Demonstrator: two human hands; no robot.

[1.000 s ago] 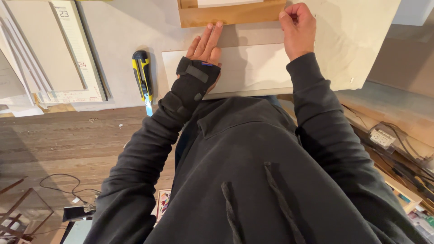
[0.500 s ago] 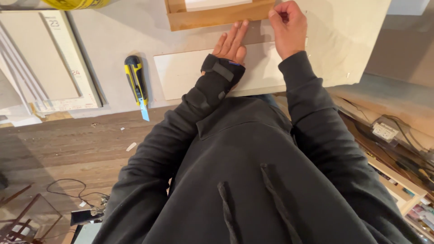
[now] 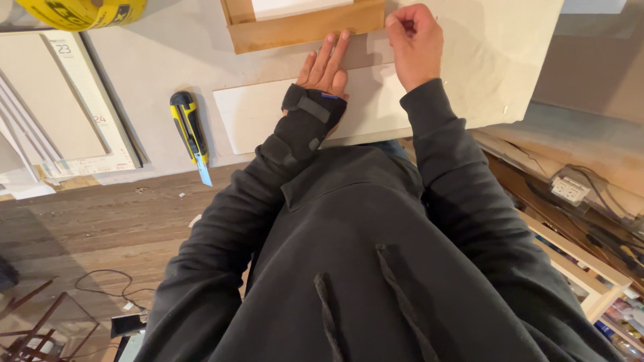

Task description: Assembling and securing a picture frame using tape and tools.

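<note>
1. The pale work surface [image 3: 154, 80] is spread under both hands; a wooden frame [image 3: 302, 30] lies just beyond the fingertips.
2. A flat white panel [image 3: 258, 114] is laid directly beneath the left hand [image 3: 325, 67]. Its long axis is run crosswise, from well left of that hand to under the right forearm.
3. The left hand, in a black wrist brace [image 3: 305, 124], is held flat, fingers straight and together, pressed on the panel with the tips touching the frame's near edge.
4. The right hand [image 3: 416, 43] is curled with fingertips pinched together just right of the frame; what is pinched cannot be told.
5. A yellow utility knife [image 3: 190, 131], blade out, is left well to the left of the left hand, nearer that hand.
</note>
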